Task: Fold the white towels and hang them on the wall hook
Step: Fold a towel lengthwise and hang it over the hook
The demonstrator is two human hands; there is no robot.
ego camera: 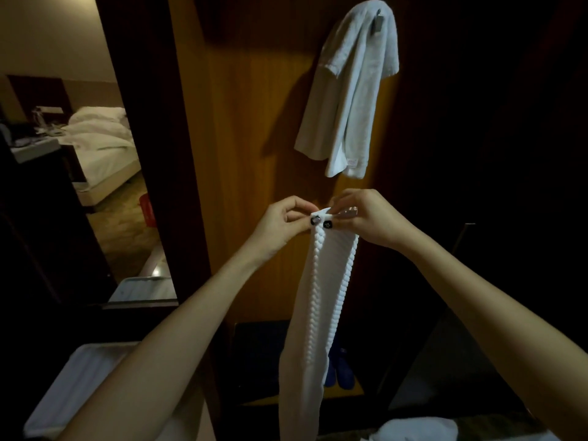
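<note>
White ribbed towel (321, 300) hangs as a long narrow strip from two hands held close together in the middle of the view, its lower end dropping out of sight at the near edge. The left hand (283, 222) pinches the top left corner between thumb and fingers, and the right hand (366, 218) pinches the top right corner beside it, so the two long edges lie together and the cloth's own weight pulls the fold straight. Above and slightly right, a second towel (350, 90) is already draped over a metal hook (378, 22) on the far wooden panel (254, 122), hanging in loose uneven folds. The held towel sits just below it, probably so it can be lifted onto the same hook once folded. More white cloth (416, 429) lies at the near edge, perhaps waiting its turn. Far left, a doorway shows a bed (101, 135).
</note>
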